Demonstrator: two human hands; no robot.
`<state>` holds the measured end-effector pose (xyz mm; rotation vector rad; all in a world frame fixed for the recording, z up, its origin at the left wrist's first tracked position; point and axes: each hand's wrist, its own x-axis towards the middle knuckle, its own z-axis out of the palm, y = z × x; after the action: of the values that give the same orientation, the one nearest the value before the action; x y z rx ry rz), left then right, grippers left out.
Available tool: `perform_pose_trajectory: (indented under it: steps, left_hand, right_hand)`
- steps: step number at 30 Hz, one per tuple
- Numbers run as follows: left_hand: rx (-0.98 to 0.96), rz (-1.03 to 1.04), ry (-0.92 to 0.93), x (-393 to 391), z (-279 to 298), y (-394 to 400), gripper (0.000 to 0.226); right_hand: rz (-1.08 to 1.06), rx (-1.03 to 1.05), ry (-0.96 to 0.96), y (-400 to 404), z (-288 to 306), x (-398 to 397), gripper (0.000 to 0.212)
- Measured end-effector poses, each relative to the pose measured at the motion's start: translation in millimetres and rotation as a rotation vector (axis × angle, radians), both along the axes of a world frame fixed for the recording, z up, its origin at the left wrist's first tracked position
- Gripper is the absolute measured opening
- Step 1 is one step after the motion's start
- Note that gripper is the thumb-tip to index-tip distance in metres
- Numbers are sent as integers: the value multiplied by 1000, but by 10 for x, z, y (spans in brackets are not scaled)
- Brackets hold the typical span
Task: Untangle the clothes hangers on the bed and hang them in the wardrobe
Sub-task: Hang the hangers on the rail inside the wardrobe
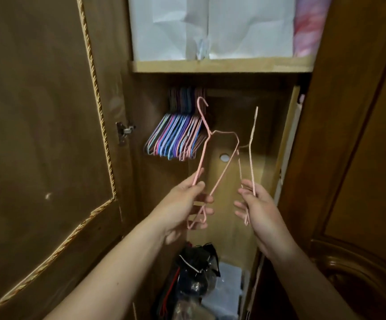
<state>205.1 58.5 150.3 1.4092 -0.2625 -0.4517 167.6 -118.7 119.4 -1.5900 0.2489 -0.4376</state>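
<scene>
Looking from the head camera, an open wardrobe (233, 139) is seen, with both bare forearms raised in front of its interior.

The left hand (187, 202) is curled around the lower part of a pink wire hanger (219, 167), the thumb pressed against one wire and the fingers wrapped behind the bottom corner. This hanger is held tilted, its hook (201, 105) pointing up towards the hanging space and overlapping the hung bundle in the view; whether it touches the rail cannot be told.

The right hand (256, 204) is closed on a second pink hanger (252, 146), which is seen nearly edge-on and held upright, its upper end raised in the right half of the opening. The shoulder wires of the two hangers appear to meet or cross near the middle; whether they are hooked together cannot be told.

A dense bundle of hung hangers (175, 139) in blue, purple and pink is noted at the upper left of the compartment, below a wooden shelf (222, 65). White folded fabric (210, 26) and a pink patterned item (307, 26) are stored on that shelf.

The open door (48, 112), trimmed with gold rope edging, stands at the left, and a metal hinge (124, 131) is fixed at its inner edge. Dark bags and clear plastic packages (201, 273) are recorded on the wardrobe floor. The bed is not in view.
</scene>
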Motion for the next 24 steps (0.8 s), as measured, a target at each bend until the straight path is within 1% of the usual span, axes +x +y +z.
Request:
perform_pose_trajectory:
  steps: [3,5,8,10,13,16,20,24]
  left_hand:
    - [-3,23,-28,221,30,-159,30]
    - [9,43,-26,401,45,-291,26]
    - [29,73,-73,746,119,-527,20]
    - [36,91,-125,1007,222,-673,25]
    - [44,115,-183,1426,503,-796,20]
    - [135,100,-176,1812,683,-859,31]
    - [266,140,-220,2308,631,-899,44]
    - [340,188,-154,2529,584,-825,43]
  right_hand:
    - [-42,-59,-3,-35,5,245,25]
    - [-62,-55,28,-43,16,396,24]
    - [-91,-56,74,-71,137,620,24]
    - [-106,-67,89,-103,234,752,23]
    - [-129,-26,102,-75,363,927,23]
    - [-133,-13,137,-54,441,1035,21]
    - [-179,-36,127,-35,475,1226,21]
    - [-175,-35,144,11,394,1313,20]
